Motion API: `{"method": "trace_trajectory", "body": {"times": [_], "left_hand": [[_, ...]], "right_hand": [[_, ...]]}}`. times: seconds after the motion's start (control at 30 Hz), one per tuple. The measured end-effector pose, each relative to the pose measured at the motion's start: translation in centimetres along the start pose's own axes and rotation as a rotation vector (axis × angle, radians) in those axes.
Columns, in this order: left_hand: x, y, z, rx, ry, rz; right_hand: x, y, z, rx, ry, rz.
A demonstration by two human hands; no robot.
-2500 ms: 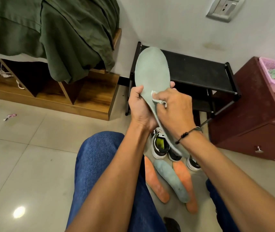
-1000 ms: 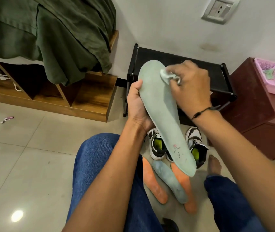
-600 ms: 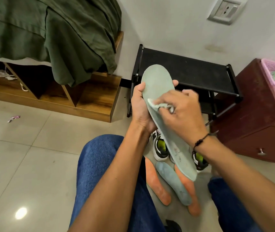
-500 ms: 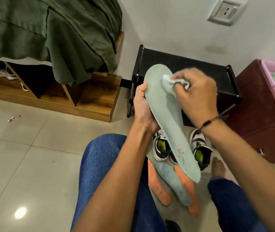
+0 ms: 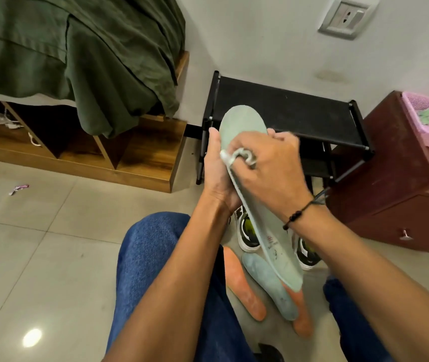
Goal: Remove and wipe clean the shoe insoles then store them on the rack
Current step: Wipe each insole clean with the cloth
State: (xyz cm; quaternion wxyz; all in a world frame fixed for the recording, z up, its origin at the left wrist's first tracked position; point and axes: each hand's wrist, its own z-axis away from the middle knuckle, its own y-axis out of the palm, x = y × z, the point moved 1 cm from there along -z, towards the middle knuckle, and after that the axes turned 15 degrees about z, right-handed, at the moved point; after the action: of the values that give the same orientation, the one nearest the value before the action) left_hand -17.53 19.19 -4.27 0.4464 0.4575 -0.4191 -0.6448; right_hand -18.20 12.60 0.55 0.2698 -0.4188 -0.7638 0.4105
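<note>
Head view: the left hand [image 5: 218, 176] clasps a pale green insole [image 5: 244, 131] from behind at its middle, thumb on the near edge. Its long axis runs from the toe, up by the black shoe rack [image 5: 286, 108], down and to the right to the heel near the knees. The right hand [image 5: 268, 168] pinches a small white wipe [image 5: 239, 156] against the insole's upper face, just below the toe; both grips are clenched on their things. The rack stands straight ahead beyond the toe, a little nearer the right hand. Small red print near the heel is too blurred to read. On the floor lie two orange insoles [image 5: 244, 286] and a blue-green insole [image 5: 270, 286], beside two sneakers [image 5: 247, 231].
</note>
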Motion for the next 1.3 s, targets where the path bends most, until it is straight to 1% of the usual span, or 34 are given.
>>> {"method": "trace_trajectory", "body": {"times": [0.03, 0.07, 0.1, 0.13, 0.17, 0.23, 0.3, 0.37, 0.47, 0.53, 0.6, 0.63, 0.7, 0.77, 0.83, 0.9, 1.03, 1.07, 1.2, 1.3], "left_hand": [[0.0, 0.3, 0.0, 0.009, -0.022, 0.052], [-0.1, 0.4, 0.1, 0.01, -0.018, 0.044], [0.0, 0.4, 0.1, 0.038, -0.033, 0.075], [0.3, 0.5, 0.1, 0.033, -0.042, 0.053], [0.5, 0.6, 0.1, 0.047, -0.057, 0.04], [0.9, 0.5, -0.1, 0.051, -0.068, 0.003], [0.7, 0.4, -0.2, 0.054, -0.067, 0.014], [0.4, 0.2, -0.4, 0.036, -0.065, 0.005], [0.1, -0.3, -0.5, 0.005, -0.055, -0.024], [0.1, -0.4, -0.4, -0.003, -0.066, -0.018], [0.2, -0.2, -0.4, 0.003, -0.052, -0.002], [0.2, 0.0, -0.3, 0.013, -0.038, -0.004], [0.5, 0.2, -0.4, 0.036, -0.027, 0.0], [1.0, 0.4, -0.3, 0.037, -0.064, -0.013], [1.2, 0.4, -0.2, 0.058, -0.086, -0.013], [0.9, 0.4, -0.2, 0.047, -0.071, -0.015], [0.3, -0.3, -0.2, 0.017, -0.087, 0.028], [0.3, -0.5, -0.3, 0.023, -0.097, 0.033], [0.0, -0.9, -0.4, -0.005, -0.132, 0.033], [0.1, -0.3, -0.2, 0.002, -0.185, 0.034]], "right_hand": [[-0.6, -0.4, -0.6, -0.045, 0.086, -0.051], [-1.5, -0.7, -1.3, -0.096, 0.178, -0.081], [-2.4, -0.8, -2.2, -0.137, 0.258, -0.08], [-3.2, -0.8, -3.1, -0.154, 0.314, -0.05], [-4.0, -0.6, -3.9, -0.143, 0.343, 0.004], [-4.4, 0.3, -4.8, -0.062, 0.325, 0.129], [-3.6, 1.4, -4.5, -0.013, 0.282, 0.143], [-1.8, 1.8, -3.1, -0.028, 0.204, 0.068], [0.0, 1.7, -0.7, -0.064, 0.034, 0.041], [-0.1, 1.2, -0.1, -0.018, 0.072, -0.058], [-1.0, 0.7, -0.4, -0.037, 0.102, -0.116], [-1.8, 0.4, -0.9, -0.077, 0.137, -0.111], [-3.6, 0.3, -2.4, -0.163, 0.271, -0.09], [-4.6, 0.4, -3.9, -0.171, 0.32, -0.015], [-4.7, 1.2, -4.5, -0.094, 0.281, 0.086], [-3.6, 2.0, -4.0, -0.052, 0.21, 0.106], [-1.1, 2.4, -1.2, -0.064, -0.067, 0.081], [-1.0, 2.3, -0.4, -0.05, -0.108, 0.055], [-1.7, 1.7, 1.6, 0.048, -0.159, -0.089], [-2.1, 1.4, 2.1, 0.073, -0.117, -0.171]]}}
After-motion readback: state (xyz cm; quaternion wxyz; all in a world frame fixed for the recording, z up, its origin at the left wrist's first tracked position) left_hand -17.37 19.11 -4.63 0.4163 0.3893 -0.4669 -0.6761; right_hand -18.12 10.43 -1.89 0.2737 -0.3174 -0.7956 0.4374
